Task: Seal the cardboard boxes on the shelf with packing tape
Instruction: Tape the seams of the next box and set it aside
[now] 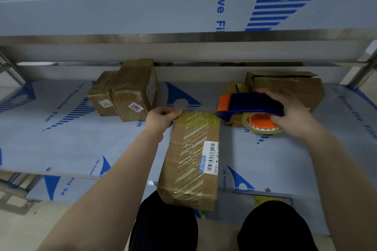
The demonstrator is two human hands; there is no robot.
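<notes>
A long cardboard box with striped printed tape and a barcode label lies on the shelf, its near end overhanging the front edge. My left hand pinches the box's far left corner, where yellowish tape crosses the top. My right hand grips a blue and orange tape dispenser with its tape roll, held just right of the box's far end, its orange front at the box's far right corner.
Two taped boxes stand at the back left of the shelf. An open-flapped box sits behind the dispenser at the back right. An upper shelf in blue-printed film overhangs. My dark-trousered knees are below the front edge.
</notes>
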